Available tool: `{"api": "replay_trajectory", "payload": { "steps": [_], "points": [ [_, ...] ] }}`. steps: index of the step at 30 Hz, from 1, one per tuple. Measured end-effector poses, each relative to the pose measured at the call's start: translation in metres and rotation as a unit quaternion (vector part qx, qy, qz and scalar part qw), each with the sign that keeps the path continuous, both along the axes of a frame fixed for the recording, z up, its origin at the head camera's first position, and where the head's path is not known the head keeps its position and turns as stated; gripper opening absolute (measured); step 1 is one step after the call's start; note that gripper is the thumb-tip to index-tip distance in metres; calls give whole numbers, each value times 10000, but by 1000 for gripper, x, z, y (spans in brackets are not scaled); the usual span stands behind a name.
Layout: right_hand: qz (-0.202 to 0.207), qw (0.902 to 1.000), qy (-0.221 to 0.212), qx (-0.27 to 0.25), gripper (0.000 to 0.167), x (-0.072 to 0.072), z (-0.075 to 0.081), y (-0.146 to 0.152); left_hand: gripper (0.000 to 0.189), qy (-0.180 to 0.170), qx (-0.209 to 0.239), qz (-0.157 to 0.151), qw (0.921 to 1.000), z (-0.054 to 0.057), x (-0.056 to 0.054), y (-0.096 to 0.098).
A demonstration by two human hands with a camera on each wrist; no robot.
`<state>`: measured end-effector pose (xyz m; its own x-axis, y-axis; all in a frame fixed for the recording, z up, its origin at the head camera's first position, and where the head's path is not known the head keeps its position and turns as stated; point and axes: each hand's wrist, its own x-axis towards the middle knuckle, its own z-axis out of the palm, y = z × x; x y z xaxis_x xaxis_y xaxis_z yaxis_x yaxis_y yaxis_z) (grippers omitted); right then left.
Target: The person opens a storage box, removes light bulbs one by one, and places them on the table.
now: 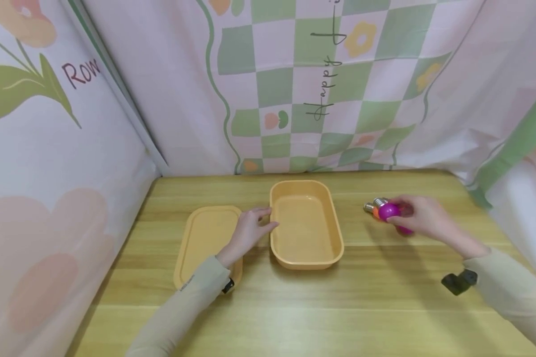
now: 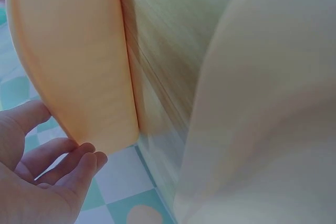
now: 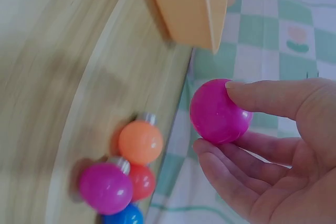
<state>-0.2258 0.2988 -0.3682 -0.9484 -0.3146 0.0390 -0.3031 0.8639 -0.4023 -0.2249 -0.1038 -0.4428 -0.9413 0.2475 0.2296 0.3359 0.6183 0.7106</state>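
My right hand (image 1: 422, 215) pinches a glossy magenta light bulb (image 3: 219, 111) between thumb and fingers, lifted above the table. Below it in the right wrist view lie more small bulbs with silver screw bases: an orange bulb (image 3: 140, 142), a red bulb (image 3: 142, 182), another magenta bulb (image 3: 106, 187) and a blue bulb (image 3: 124, 215). The left hand (image 1: 250, 229) is at the left side of an empty yellow-orange plastic box (image 1: 339, 243). Its loosely bent fingertips touch the box near the rim and outer wall.
A matching flat lid (image 1: 201, 238) lies on the wooden table (image 1: 295, 317) left of the box, partly under my left forearm. Patterned cloth curtains (image 1: 277, 79) hang behind and along both sides of the table.
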Motion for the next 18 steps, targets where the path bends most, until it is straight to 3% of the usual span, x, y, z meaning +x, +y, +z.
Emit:
{"api": "replay_trajectory", "payload": {
  "steps": [10,18],
  "points": [
    [-312,9988,-349,-128,53,-7,-9,38,42,-13,53,5,10000,-1,0,0],
    [-465,9982,-373,-35,51,-7,-19,65,43,-54,11,16,10000,-1,-1,-1]
  ]
}}
